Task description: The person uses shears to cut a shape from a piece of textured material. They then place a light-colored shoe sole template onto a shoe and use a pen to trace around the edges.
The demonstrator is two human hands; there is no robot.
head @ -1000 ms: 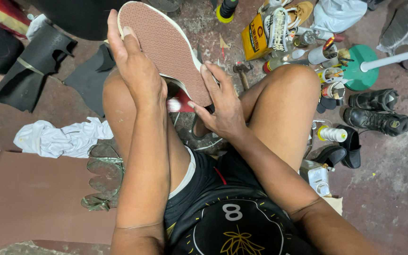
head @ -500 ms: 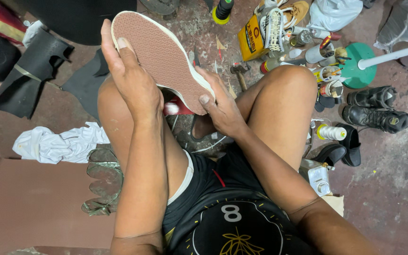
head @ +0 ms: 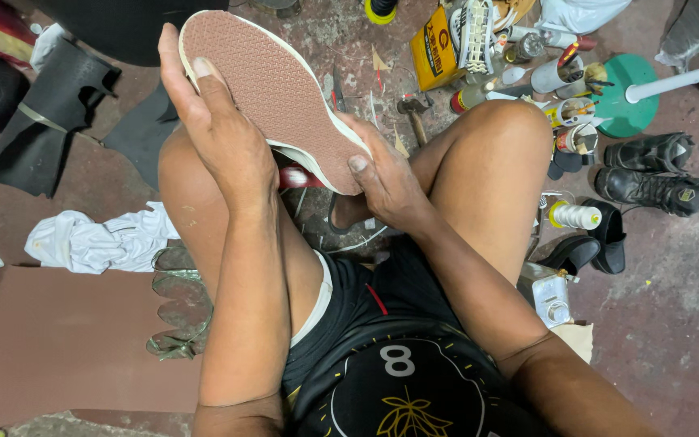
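Shoe upper [head: 297, 176] — hidden behind sole [head: 277, 89]

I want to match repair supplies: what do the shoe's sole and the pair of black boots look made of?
The shoe's sole looks like matte reddish-brown rubber, given its fine moulded tread grid and pale rim. The black boots look like leather or a synthetic imitation, with a dull sheen and creases; the picture cannot settle which.

A flat yellow package [head: 433, 55] with black print lies on the floor near the top. A small white bottle [head: 574, 215] with a yellow cap lies just beside the right knee.
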